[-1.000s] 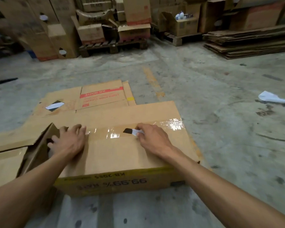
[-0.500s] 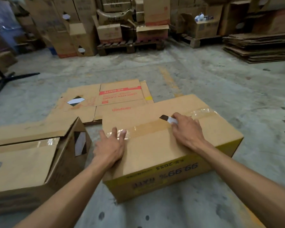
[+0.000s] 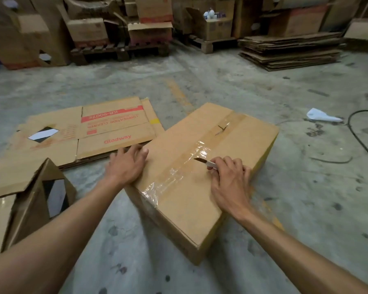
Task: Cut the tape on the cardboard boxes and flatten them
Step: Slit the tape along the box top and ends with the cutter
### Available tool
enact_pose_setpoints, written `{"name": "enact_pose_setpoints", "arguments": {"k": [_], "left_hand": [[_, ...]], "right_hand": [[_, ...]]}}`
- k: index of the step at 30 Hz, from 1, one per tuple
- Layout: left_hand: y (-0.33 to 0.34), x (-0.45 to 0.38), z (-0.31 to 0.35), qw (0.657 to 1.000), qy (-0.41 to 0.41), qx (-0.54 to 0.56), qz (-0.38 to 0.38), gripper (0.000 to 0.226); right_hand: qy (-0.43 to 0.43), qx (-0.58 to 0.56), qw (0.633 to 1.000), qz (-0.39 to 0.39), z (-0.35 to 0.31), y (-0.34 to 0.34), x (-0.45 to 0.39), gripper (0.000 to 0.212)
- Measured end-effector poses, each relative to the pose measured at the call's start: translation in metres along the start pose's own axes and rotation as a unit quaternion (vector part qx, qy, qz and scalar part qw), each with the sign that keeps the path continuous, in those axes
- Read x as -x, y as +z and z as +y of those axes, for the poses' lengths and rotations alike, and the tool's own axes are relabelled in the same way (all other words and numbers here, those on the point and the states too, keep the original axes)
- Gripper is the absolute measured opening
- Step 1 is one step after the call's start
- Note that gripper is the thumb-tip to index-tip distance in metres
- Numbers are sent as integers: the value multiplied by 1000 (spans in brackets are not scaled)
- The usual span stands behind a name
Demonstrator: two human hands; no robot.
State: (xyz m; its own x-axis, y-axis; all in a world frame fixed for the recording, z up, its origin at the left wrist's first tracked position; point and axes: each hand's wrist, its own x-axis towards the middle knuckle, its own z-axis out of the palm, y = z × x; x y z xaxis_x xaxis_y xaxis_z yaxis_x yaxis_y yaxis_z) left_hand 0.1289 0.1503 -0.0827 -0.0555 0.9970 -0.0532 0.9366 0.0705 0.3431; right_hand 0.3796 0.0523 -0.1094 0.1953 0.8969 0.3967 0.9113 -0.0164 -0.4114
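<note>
Brown cardboard box [image 3: 185, 196] on floor — closed, clear tape [image 3: 180, 166] along top

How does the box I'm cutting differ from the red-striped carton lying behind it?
The taped box stands assembled with its tape on; the red-striped carton lies flat on the floor. The right hand holds a cutter on the box and the left hand braces its edge; the carton is untouched. Both are brown cardboard.

We read "Glodway", red, on flattened carton [image 3: 115, 132] left of taped box [image 3: 200, 187]; above it, upside down, "LUBRICATION CLEANER" and partly legible "KB-5007".
</note>
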Motion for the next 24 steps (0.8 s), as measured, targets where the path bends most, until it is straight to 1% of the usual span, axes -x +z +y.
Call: {"name": "enact_pose_setpoints", "arguments": {"k": [2, 4, 6, 7, 9, 11, 13, 15, 18, 19, 21, 24], "left_hand": [[9, 3, -4, 999, 31, 5, 18, 62], [15, 13, -3, 999, 24, 8, 43, 67], [20, 26, 3, 999, 12, 3, 49, 71], [22, 33, 8, 999, 12, -6, 50, 74], [26, 48, 21, 998, 28, -25, 43, 78], [32, 60, 35, 996, 74, -40, 31, 69], [35, 65, 48, 993, 112, -43, 5, 63], [37, 68, 59, 992, 122, -38, -5, 59], [42, 69, 76, 994, 103, -42, 5, 51], [45, 70, 84, 995, 95, -43, 7, 50], [51, 75, 104, 995, 86, -39, 8, 50], [61, 77, 134, 997, 70, -22, -3, 51]], "right_hand": [[-21, -10, 1000, 9, 8, 4, -6, 14], [-50, -38, 998, -6, 24, 6, -22, 15], [-73, -57, 995, -36, 43, 3, -44, 16], [-86, -48, 994, -50, 52, 1, -55, 19], [-110, 7, 992, -66, 66, -4, -77, 25], [-122, 80, 987, -69, 75, -10, -95, 34], [-106, 127, 983, -75, 80, -16, -106, 40], [-60, 127, 987, -73, 78, -22, -105, 43], [-11, 98, 995, -33, 63, -28, -77, 38], [-5, 90, 995, -36, 58, -31, -64, 39], [-9, 69, 997, -42, 49, -34, -36, 43], [-8, 47, 999, 4, 45, -34, 4, 40]]}}
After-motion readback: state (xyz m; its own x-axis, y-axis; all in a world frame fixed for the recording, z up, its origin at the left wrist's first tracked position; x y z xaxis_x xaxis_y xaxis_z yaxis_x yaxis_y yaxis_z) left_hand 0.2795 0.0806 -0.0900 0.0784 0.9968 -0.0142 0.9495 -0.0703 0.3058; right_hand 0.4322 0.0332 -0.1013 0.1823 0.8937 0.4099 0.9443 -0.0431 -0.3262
